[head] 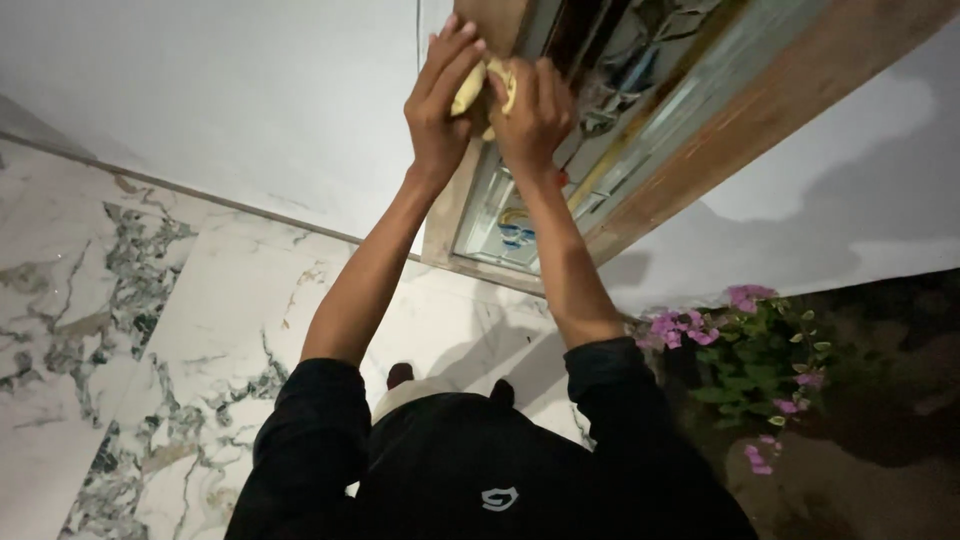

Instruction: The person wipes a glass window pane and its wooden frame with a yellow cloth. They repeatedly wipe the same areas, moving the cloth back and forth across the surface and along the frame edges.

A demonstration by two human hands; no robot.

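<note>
Black shirt (pixel 480 470), marble floor (pixel 120 300), hands (pixel 490 100) w/ yellow cloth (pixel 470 90) on glass door (pixel 600 110)

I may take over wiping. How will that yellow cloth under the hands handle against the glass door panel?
The yellow cloth bunches between the left hand and right hand, so it is probably soft, floppy and light. On the smooth glass panel it likely slides easily.

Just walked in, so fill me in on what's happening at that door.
A person in a black top has both arms raised to a wood-framed door with a decorated glass panel. The left hand and right hand are pressed together on a yellowish cloth against the frame's edge. Below lie a marble floor and a plant with pink flowers.
</note>
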